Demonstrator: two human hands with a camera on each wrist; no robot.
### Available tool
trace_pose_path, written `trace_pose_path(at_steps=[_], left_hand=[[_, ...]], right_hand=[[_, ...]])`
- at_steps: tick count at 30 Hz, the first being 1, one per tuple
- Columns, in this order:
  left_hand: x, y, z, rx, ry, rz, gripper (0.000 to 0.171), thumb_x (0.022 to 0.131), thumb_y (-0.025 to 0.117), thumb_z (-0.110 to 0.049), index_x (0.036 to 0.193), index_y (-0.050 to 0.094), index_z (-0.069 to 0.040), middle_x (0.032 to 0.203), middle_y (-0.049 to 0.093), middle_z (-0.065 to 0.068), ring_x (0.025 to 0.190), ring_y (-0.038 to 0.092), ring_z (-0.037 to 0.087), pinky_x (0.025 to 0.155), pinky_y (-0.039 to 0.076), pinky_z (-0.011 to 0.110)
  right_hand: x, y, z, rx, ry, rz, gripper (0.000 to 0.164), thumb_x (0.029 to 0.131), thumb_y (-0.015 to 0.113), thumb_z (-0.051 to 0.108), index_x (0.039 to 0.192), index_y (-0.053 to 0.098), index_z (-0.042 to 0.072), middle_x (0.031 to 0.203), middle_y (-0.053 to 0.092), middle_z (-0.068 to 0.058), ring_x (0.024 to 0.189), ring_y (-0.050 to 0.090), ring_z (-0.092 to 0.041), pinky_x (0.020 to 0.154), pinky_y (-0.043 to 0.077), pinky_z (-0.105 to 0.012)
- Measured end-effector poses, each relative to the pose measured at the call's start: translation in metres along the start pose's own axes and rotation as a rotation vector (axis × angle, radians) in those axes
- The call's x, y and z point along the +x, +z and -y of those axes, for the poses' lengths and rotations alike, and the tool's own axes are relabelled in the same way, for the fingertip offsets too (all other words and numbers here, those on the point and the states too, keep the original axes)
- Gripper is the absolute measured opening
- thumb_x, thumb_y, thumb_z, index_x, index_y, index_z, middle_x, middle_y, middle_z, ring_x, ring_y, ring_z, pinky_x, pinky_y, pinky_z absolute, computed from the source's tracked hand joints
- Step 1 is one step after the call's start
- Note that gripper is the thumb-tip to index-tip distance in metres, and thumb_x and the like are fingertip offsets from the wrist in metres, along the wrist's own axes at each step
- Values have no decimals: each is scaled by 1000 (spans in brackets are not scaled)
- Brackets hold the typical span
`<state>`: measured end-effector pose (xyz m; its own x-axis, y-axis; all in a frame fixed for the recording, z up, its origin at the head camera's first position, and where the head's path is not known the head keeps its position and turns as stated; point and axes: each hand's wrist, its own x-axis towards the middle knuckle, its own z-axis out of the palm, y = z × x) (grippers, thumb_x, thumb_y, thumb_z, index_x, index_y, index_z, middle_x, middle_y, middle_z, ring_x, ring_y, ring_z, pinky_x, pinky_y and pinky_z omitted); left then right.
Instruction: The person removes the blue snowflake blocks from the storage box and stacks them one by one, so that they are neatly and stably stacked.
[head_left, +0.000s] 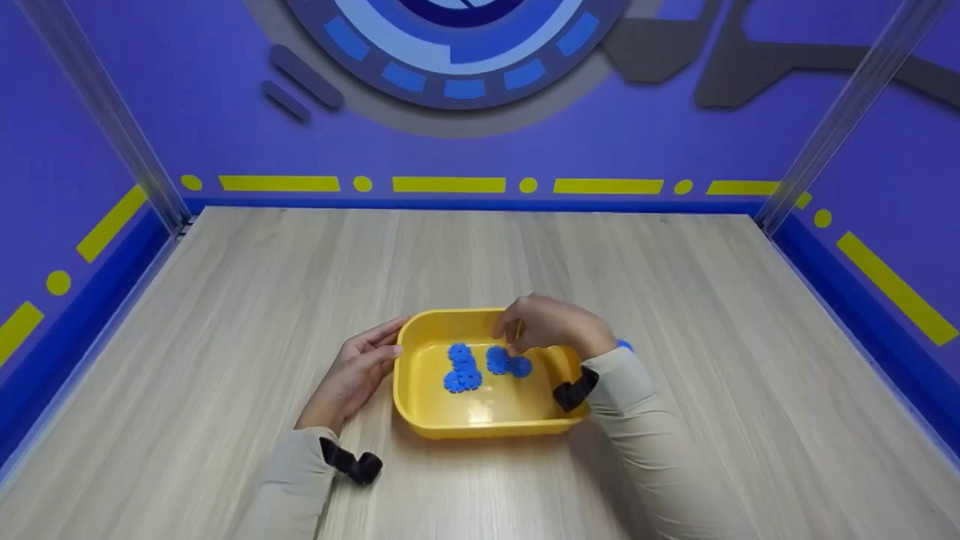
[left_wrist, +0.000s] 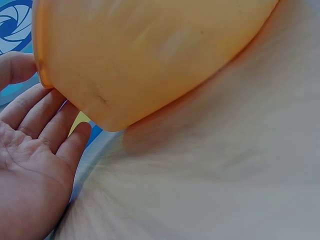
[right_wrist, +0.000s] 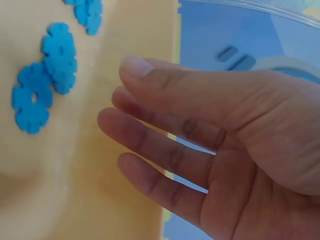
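A yellow plastic bin [head_left: 487, 431] stands on the table, its outer wall [left_wrist: 150, 55] filling the top of the left wrist view. My left hand [head_left: 360, 371] holds its left end, thumb at the rim and fingers [left_wrist: 60, 122] against the outside. Inside lie several blue notched discs, like snowflake building pieces: one cluster [head_left: 463, 371] left of centre, another group [head_left: 498, 360] to its right. Over the bin's far right part hovers my right hand [head_left: 559, 326]. In the right wrist view its fingers [right_wrist: 150, 137] are loosely bent with nothing between them, apart from the blue discs [right_wrist: 60, 57].
A bit of something blue [head_left: 625, 345] shows beyond my right wrist, mostly hidden by the arm. The wood-grain table [head_left: 300, 270] is bounded by blue-purple panels [head_left: 465, 157] at the back and both sides. Each wrist wears a black camera mount [head_left: 352, 461].
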<state>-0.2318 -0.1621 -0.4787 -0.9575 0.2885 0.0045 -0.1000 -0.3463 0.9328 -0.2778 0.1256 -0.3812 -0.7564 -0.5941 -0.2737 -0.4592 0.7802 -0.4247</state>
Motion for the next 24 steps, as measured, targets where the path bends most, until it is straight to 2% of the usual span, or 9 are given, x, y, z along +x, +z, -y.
trace_pose_path(at_steps=[10, 15, 24], left_hand=[[0, 1, 0, -4, -14, -13, 61, 89, 55, 4, 145, 30, 9, 152, 33, 23, 121, 55, 9, 101, 48, 25], [-1, 1, 0, -4, -27, -13, 62, 90, 55, 3, 146, 30, 8, 153, 32, 22, 121, 55, 8, 101, 48, 25], [-1, 0, 0, 1, -16, -12, 62, 89, 56, 3, 146, 31, 8, 152, 36, 20, 121, 56, 9, 101, 48, 25]], right_hand=[[13, 15, 4, -50, 36, 86, 29, 81, 74, 4, 108, 74, 14, 100, 71, 0, 90, 62, -14, 85, 56, -33], [16, 21, 5, -74, 59, 89, 29, 80, 75, 4, 107, 74, 14, 98, 69, 1, 87, 59, -13, 82, 56, -32], [19, 27, 9, -111, 14, 58, 25, 76, 78, 1, 99, 75, 9, 84, 68, -1, 75, 55, -11, 76, 56, -30]])
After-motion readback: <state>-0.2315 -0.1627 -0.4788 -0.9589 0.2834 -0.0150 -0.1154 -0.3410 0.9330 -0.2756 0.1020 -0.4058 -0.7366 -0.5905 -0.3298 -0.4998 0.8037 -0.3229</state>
